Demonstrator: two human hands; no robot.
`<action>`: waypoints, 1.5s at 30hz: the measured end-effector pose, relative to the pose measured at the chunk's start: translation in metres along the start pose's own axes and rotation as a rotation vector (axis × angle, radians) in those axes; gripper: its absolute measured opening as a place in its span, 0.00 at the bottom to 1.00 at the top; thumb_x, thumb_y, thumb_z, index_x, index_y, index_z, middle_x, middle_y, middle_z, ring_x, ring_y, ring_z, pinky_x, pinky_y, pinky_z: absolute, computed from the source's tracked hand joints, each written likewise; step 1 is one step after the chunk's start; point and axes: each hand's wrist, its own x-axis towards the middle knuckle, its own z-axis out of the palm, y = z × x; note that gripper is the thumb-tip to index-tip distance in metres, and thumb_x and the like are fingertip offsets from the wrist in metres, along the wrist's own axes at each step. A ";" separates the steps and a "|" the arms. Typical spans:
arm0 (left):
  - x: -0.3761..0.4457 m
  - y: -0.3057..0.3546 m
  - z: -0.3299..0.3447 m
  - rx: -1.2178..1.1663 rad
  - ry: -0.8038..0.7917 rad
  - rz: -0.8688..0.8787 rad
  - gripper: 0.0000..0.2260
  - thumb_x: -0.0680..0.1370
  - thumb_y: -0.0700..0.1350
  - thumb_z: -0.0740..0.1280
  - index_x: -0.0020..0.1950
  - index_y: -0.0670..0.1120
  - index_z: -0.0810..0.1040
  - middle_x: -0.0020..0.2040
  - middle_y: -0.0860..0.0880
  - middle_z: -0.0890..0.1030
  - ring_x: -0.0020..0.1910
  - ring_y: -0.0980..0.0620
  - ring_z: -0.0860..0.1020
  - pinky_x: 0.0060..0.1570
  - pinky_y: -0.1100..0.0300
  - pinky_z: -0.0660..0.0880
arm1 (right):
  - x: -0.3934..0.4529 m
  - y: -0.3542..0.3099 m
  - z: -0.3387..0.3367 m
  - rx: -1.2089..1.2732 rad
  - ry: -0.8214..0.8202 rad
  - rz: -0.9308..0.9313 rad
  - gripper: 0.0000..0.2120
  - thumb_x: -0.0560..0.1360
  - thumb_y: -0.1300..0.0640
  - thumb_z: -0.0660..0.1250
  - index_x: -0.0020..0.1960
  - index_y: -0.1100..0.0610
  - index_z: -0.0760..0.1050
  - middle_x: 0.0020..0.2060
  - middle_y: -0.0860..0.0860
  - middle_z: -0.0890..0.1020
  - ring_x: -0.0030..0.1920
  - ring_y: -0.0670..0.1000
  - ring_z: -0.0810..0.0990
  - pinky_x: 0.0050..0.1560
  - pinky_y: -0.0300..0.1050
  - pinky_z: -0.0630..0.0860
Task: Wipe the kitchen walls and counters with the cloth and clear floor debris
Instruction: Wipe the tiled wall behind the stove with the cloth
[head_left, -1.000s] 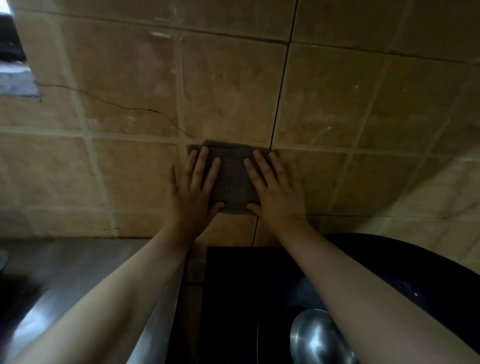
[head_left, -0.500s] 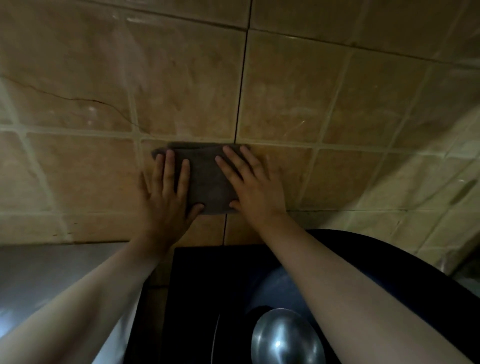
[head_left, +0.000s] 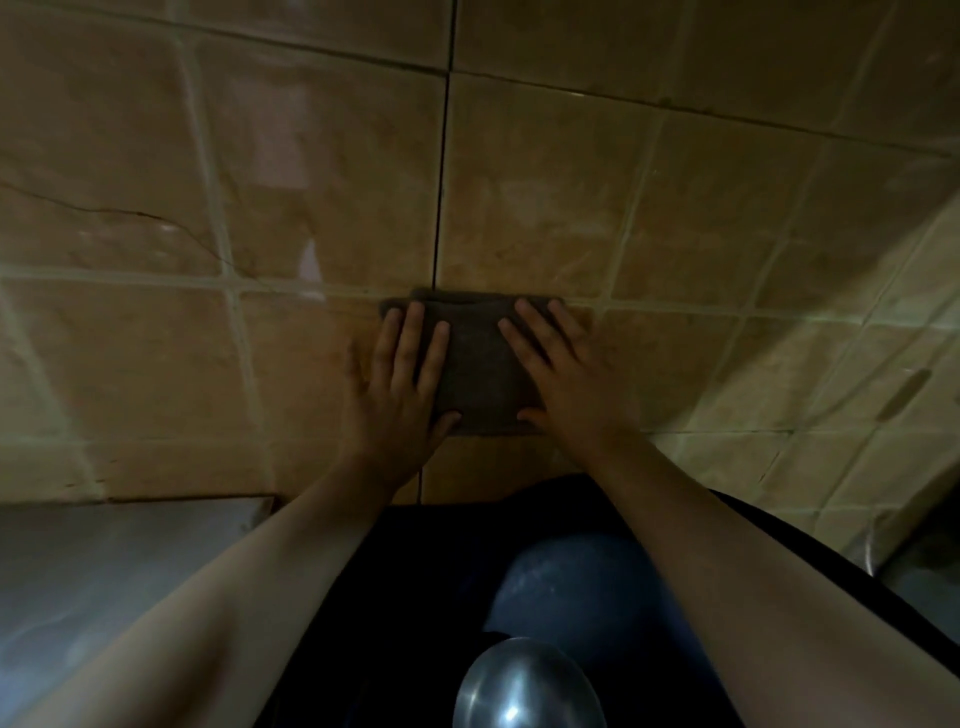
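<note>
Cloth (head_left: 480, 374) flat on tiled wall (head_left: 545, 208), long axis left-right, above dark wok (head_left: 571, 587). Left hand (head_left: 397, 384) and right hand (head_left: 563, 379) spread flat, fingers straight, pressing opposite ends, gripping nothing.

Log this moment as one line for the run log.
step: wiping wall | left hand: flat on cloth | right hand: flat on cloth | cloth: pressed to tiled wall above wok

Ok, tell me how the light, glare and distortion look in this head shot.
Head view: dim, warm light; the tiled wall is brightest, with pale glare patches upper left. Grout lines bow outward from the wide-angle lens. The dark cloth under the left hand and right hand shows little texture. The metal ladle carries a small highlight; the pot around it is near black.
</note>
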 end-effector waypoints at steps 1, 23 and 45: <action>0.005 0.007 -0.002 0.008 -0.006 0.017 0.42 0.70 0.65 0.57 0.77 0.45 0.48 0.75 0.40 0.52 0.74 0.42 0.51 0.65 0.38 0.52 | -0.004 0.006 0.002 0.012 0.005 0.019 0.60 0.49 0.38 0.79 0.74 0.51 0.55 0.73 0.49 0.62 0.71 0.54 0.59 0.61 0.60 0.70; 0.027 0.042 -0.038 0.328 -0.198 -0.009 0.51 0.63 0.71 0.65 0.75 0.46 0.45 0.77 0.48 0.57 0.75 0.48 0.59 0.67 0.43 0.52 | -0.020 0.027 0.005 0.184 -0.102 0.144 0.57 0.58 0.37 0.76 0.76 0.53 0.50 0.76 0.52 0.57 0.73 0.56 0.52 0.68 0.62 0.60; 0.057 0.053 -0.066 0.162 -0.279 -0.122 0.45 0.74 0.67 0.56 0.69 0.45 0.27 0.76 0.42 0.35 0.76 0.44 0.39 0.72 0.42 0.44 | 0.007 0.054 0.002 0.162 0.111 0.032 0.59 0.47 0.36 0.78 0.73 0.54 0.62 0.73 0.52 0.66 0.70 0.55 0.58 0.65 0.58 0.56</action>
